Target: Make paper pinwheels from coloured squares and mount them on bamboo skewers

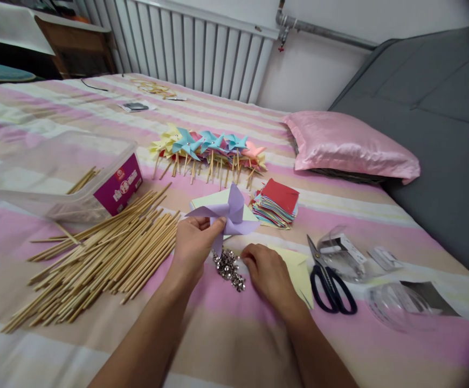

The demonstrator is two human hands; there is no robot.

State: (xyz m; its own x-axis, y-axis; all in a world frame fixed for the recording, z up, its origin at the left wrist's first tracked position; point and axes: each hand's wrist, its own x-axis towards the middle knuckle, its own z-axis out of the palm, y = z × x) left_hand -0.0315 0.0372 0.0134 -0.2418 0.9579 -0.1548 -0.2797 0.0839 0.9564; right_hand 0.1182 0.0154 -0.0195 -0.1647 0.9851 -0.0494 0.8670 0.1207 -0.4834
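The left hand (pixel 194 245) grips a lilac paper pinwheel (pixel 228 213) by its lower blades, pinched between thumb and fingers, and holds it just above the striped bedspread (pixel 226 334). The right hand (pixel 269 272) rests on the bedspread with its fingers curled down at the edge of a small heap of shiny metal pins (pixel 229 268); whether it has a pin between its fingertips cannot be told. The pins lie between the two hands, right under the pinwheel. Beneath the right hand's outer side lies a pale yellow paper square (pixel 297 269), and black-handled scissors (pixel 329 277) lie just beside that. To the left, a wide pile of wooden sticks (pixel 105 256) spreads out in front of a clear plastic box (pixel 56 172). Behind the pinwheel are a stack of coloured paper squares (pixel 277 205) and a row of finished pinwheels (pixel 210 148). A pink pillow (pixel 347 145) lies further right.
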